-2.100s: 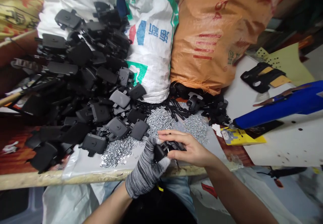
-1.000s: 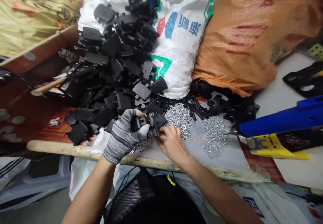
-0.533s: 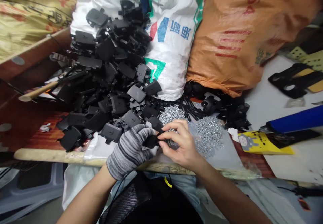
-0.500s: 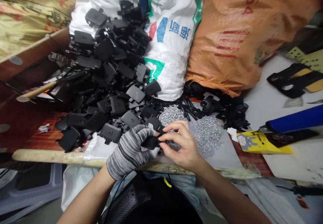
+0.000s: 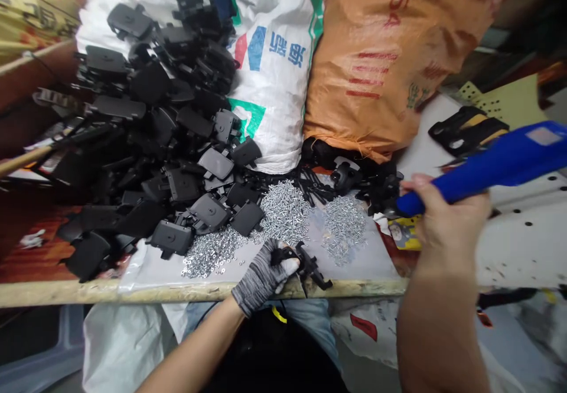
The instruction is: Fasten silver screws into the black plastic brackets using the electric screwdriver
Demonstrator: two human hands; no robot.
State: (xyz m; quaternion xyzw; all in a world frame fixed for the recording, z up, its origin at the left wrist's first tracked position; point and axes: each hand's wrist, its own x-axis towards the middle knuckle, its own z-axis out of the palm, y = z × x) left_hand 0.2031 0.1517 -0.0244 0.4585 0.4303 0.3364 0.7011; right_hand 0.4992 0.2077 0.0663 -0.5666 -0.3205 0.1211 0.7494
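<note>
My left hand point(image 5: 266, 275), in a grey striped fingerless glove, is closed on a black plastic bracket point(image 5: 312, 268) above the bench's front edge. The bracket's clawed end sticks out to the right; the rest is hidden by my fingers. On the right, my bare right hand point(image 5: 452, 221) is wrapped round a blue electric screwdriver point(image 5: 469, 174), whose tip points left. Loose nuts point(image 5: 210, 254) lie left of the gloved hand. Just beyond it are a heap of screws point(image 5: 286, 213) and a second screw heap point(image 5: 345, 224).
A large pile of black plastic parts point(image 5: 172, 186) covers the left of the bench. White woven sacks point(image 5: 283, 97) and an orange sack point(image 5: 363, 74) stand behind. A yellow card point(image 5: 403, 233) lies below the screwdriver. The wooden rail point(image 5: 177, 292) runs along the front.
My right hand has left the black part and moved right, taking hold of the blue screwdriver. My left hand still grips the bracket. The camera view has shifted right.
</note>
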